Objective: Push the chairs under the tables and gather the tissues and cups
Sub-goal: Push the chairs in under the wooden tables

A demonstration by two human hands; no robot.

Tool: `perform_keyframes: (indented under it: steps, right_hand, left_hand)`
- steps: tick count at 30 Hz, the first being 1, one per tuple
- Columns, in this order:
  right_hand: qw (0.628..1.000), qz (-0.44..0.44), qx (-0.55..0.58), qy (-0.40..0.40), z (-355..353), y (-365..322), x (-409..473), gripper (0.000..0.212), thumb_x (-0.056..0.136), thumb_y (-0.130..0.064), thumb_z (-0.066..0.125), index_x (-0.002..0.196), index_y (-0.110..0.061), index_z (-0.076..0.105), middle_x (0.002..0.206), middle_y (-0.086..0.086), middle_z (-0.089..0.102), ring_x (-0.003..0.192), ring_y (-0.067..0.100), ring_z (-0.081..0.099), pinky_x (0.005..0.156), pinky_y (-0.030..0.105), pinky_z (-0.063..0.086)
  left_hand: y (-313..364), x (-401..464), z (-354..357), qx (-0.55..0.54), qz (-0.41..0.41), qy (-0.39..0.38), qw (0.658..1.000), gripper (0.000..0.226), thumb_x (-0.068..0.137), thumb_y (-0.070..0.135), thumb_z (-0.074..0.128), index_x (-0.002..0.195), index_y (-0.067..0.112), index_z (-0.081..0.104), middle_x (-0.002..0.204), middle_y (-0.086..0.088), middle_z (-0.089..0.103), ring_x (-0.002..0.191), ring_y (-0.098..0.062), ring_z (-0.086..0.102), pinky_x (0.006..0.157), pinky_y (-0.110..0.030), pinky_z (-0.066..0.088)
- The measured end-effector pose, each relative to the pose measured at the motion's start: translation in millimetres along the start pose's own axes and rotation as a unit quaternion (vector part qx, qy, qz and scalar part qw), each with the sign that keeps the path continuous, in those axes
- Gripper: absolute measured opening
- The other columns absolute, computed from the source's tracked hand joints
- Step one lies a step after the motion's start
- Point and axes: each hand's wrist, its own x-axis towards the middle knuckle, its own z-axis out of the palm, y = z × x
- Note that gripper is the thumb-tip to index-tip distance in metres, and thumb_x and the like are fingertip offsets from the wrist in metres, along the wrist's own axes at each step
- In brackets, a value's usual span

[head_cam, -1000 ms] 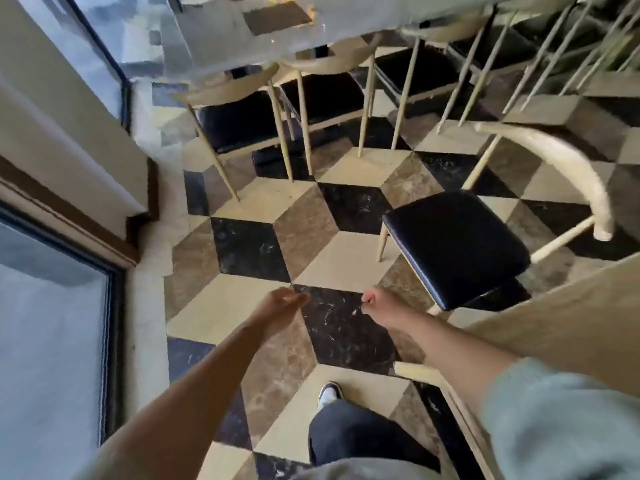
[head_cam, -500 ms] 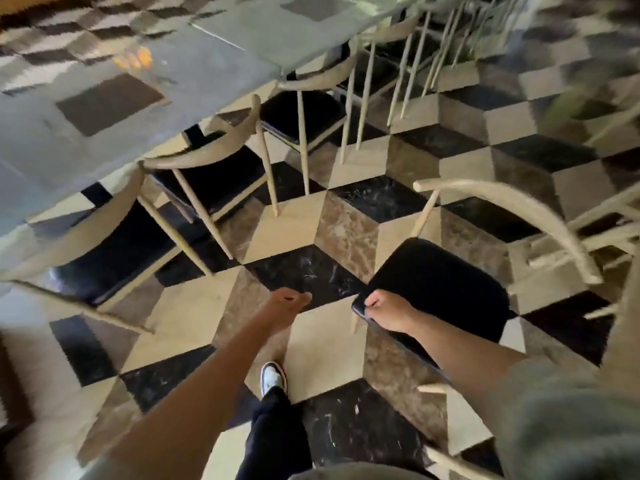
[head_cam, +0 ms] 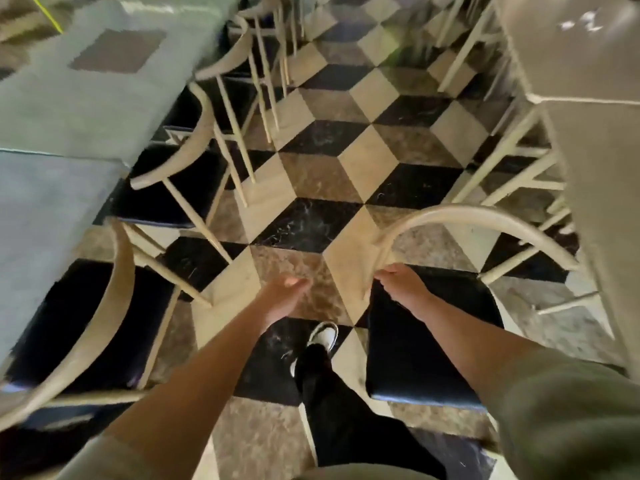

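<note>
Tabletops frame the scene: a long pale grey table (head_cam: pixel 69 109) fills the upper left, a beige table (head_cam: pixel 585 64) the upper right. Cream bentwood chairs with black seats (head_cam: pixel 166 188) sit tucked along the grey table. At lower right stands another cream chair with a black padded seat (head_cam: pixel 429 344), out in the aisle. The right hand (head_cam: pixel 401 285) grips the end of its curved backrest. At centre, the left hand (head_cam: pixel 282 296) hangs loosely curled, holding nothing.

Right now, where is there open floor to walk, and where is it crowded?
Open: the tiled aisle between the left chair row and the chair the right hand grips. Crowded: chair legs under the right table.
</note>
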Motion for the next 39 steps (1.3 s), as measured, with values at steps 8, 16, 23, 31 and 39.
perform_keyframes:
  steps: [8, 16, 23, 31, 39]
  right_hand:
    - [0.951, 0.127, 0.238, 0.152, -60, -51, 159, 0.053, 0.092, -0.057, 0.054, 0.126, -0.016, 0.064, 0.119, 0.013, 0.066, 0.109, 0.033, 0.065, 0.101, 0.053, 0.054]
    - [0.842, 0.238, 0.455, 0.166, -97, -35, 188, 0.017, 0.096, -0.036, 0.062, 0.100, -0.020, 0.063, 0.102, 0.012, 0.066, 0.092, 0.029, 0.063, 0.085, 0.044, 0.051]
    - [0.728, 0.244, 0.597, 0.235, -100, -30, 230, 0.038, 0.078, -0.052, 0.078, 0.095, -0.020, 0.066, 0.094, 0.012, 0.070, 0.084, 0.027, 0.065, 0.080, 0.043, 0.056]
    - [0.636, 0.258, 0.666, 0.291, -101, -28, 264, 0.052, 0.079, -0.029, 0.083, 0.120, -0.019, 0.053, 0.107, 0.012, 0.070, 0.077, 0.018, 0.068, 0.069, 0.034, 0.061]
    - [0.655, 0.336, 0.608, 0.297, -112, -38, 266, 0.054, 0.061, -0.032, 0.071, 0.110, -0.018, 0.054, 0.092, 0.005, 0.061, 0.080, 0.023, 0.063, 0.083, 0.051, 0.061]
  left_hand:
    - [141, 178, -37, 0.183, 0.046, -0.074, 0.979, 0.038, 0.101, 0.046, 0.051, 0.081, 0.015, 0.057, 0.073, -0.004, 0.056, 0.067, -0.020, 0.056, 0.067, -0.036, 0.049]
    - [303, 267, 70, 0.351, 0.103, -0.230, 0.902, 0.053, 0.098, 0.058, 0.050, 0.117, 0.010, 0.062, 0.113, -0.013, 0.067, 0.108, -0.032, 0.064, 0.099, -0.043, 0.050]
    - [358, 323, 242, 0.481, 0.185, -0.336, 0.788, 0.066, 0.084, 0.063, 0.059, 0.129, 0.015, 0.059, 0.128, -0.005, 0.065, 0.110, -0.027, 0.064, 0.090, -0.034, 0.049]
    - [376, 333, 388, 0.524, 0.229, -0.434, 0.696, 0.063, 0.081, 0.051, 0.069, 0.128, 0.013, 0.053, 0.114, -0.008, 0.062, 0.097, -0.027, 0.061, 0.081, -0.039, 0.050]
    - [371, 342, 397, 0.559, 0.267, -0.428, 0.658, 0.046, 0.086, 0.016, 0.067, 0.130, 0.014, 0.052, 0.109, -0.008, 0.065, 0.091, -0.028, 0.071, 0.079, -0.043, 0.063]
